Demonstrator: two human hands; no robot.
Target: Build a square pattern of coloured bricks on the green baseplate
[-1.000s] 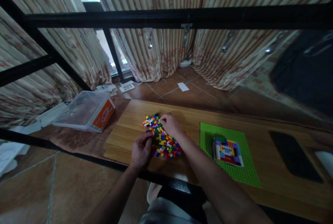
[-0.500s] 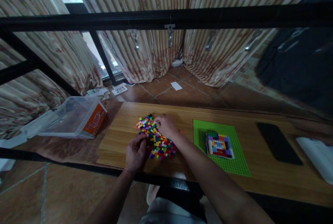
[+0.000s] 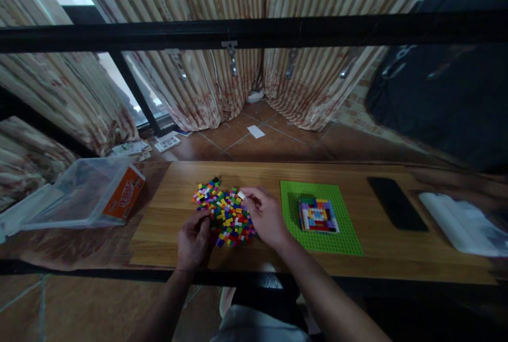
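A pile of small colourful toy bricks [image 3: 228,215] lies spread on the wooden board. My right hand [image 3: 265,214] is over the pile's right side, thumb and fingers pinching a small white brick [image 3: 241,195]. At the pile's left edge rests my left hand [image 3: 193,239], its fingers curled together; whatever they may hold is hidden. To the right of my right hand, a green baseplate [image 3: 288,209] carries a low multicoloured brick build [image 3: 318,216], roughly square with stepped rows of colours.
A clear plastic box [image 3: 75,194] with an orange label stands left of the wooden board [image 3: 159,225]. Right of the baseplate lie a dark flat slab [image 3: 397,204] and a white plastic package [image 3: 456,225]. A black metal rail [image 3: 254,32] crosses beyond, before curtains.
My right hand has drawn back from the pile toward its right side, with the white brick between its fingertips. The left hand stays at the pile's left edge. The whole view has shifted.
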